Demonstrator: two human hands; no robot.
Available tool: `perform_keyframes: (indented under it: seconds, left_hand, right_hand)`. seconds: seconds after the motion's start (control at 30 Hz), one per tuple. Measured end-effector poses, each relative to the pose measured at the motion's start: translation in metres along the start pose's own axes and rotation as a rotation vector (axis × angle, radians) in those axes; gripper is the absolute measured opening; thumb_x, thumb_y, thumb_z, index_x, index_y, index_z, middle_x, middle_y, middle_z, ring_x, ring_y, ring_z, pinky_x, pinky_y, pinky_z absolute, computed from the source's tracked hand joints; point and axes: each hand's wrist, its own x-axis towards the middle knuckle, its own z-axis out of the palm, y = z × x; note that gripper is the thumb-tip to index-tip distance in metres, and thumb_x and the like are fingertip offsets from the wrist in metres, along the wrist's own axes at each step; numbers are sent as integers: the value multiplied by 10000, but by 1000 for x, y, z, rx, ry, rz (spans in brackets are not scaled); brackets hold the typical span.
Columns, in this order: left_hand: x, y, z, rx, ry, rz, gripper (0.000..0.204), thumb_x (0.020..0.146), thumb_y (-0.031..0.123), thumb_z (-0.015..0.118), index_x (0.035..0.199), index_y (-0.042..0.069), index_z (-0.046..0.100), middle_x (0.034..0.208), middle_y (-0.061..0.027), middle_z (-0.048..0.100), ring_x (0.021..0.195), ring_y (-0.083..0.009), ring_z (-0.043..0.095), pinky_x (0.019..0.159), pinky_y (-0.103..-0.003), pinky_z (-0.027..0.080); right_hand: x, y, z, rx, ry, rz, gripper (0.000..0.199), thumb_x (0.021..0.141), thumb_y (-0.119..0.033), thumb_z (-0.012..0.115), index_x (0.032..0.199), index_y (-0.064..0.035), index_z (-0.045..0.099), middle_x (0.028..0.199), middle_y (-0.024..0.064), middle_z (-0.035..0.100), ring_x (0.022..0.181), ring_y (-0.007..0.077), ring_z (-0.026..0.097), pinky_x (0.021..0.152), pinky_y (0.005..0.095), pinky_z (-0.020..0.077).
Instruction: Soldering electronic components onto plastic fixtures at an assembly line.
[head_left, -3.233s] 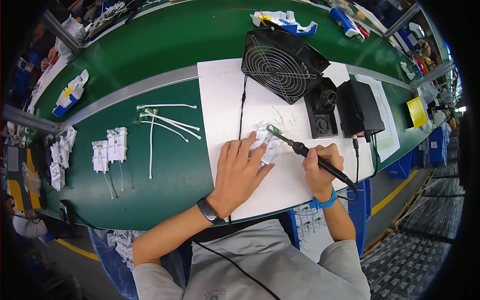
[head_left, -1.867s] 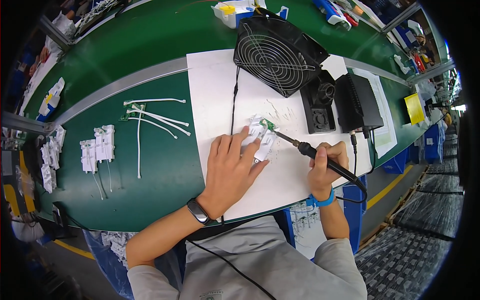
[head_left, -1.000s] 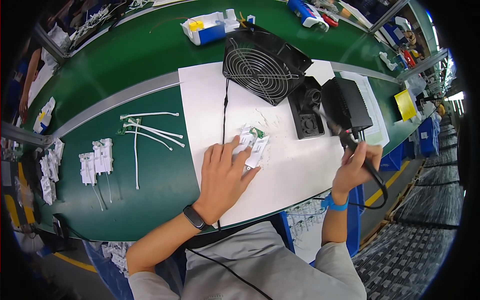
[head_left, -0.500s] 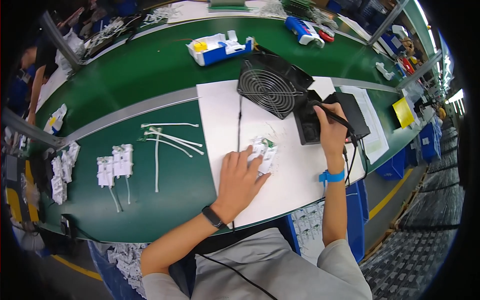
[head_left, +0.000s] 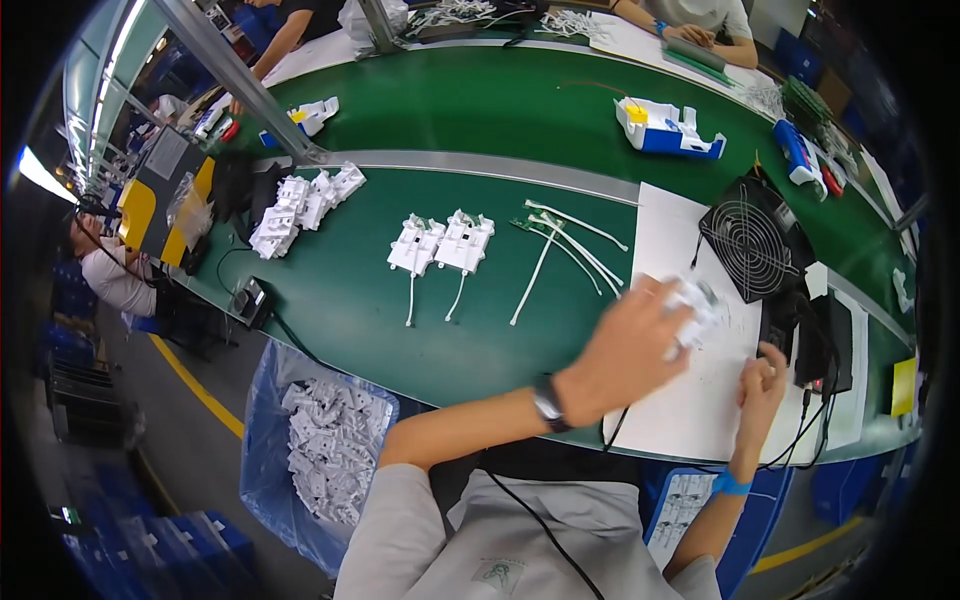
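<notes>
Right hand [head_left: 762, 378] left the fan [head_left: 748, 244], onto white sheet [head_left: 672, 240].

The person's left hand [head_left: 625, 350] lies on the white paper sheet [head_left: 690, 420], fingers closed around a small white plastic part [head_left: 697, 308], blurred. The right hand [head_left: 762, 385] rests on the same sheet, just right of that part, apparently holding nothing. Behind the sheet stands a black fan [head_left: 750, 240]. Left of the sheet, on the green bench [head_left: 350, 300], lie white cable ties [head_left: 565, 250] and two white housings [head_left: 442, 245].
</notes>
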Motion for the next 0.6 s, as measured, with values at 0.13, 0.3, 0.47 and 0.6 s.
perform_keyframes:
  seconds: [0.13, 0.3, 0.47, 0.6]
  left_hand:
    - [-11, -56, -116, 376, 322, -123, 406, 735, 137, 822, 1124, 77, 720, 1202, -146, 688, 1111, -336, 617, 973, -421, 490]
    - [-109, -143, -227, 664, 610, -690, 364, 797, 145, 793, 1136, 46, 704, 1138, -144, 701, 1036, -324, 600, 905, -420, 496]
    - [-164, -167, -219, 637, 405, -619, 369, 831, 140, 769, 1176, 55, 673, 1277, -168, 641, 1149, -368, 569, 995, -443, 467]
    - [-161, -150, -208, 540, 332, -600, 416, 858, 152, 766, 1253, 77, 660, 1423, -161, 581, 1283, -363, 535, 1095, -431, 432]
  right_hand:
    - [-32, -27, 21, -163, -207, -62, 199, 978, -15, 568, 1166, -49, 621, 747, -55, 513, 617, 25, 444, 527, 198, 297]
    - [-40, -60, 56, -165, -420, -73, 187, 934, -9, 633, 1118, -40, 646, 738, -9, 599, 673, 63, 565, 590, 233, 408]
    - [-30, -92, 136, -158, -688, -291, 201, 915, -56, 691, 1107, -25, 640, 740, 52, 618, 671, 140, 595, 613, 294, 455]
    - [-9, -91, 226, -193, -581, -726, 265, 899, -39, 688, 1153, -21, 615, 950, 104, 578, 882, 216, 605, 738, 360, 479]
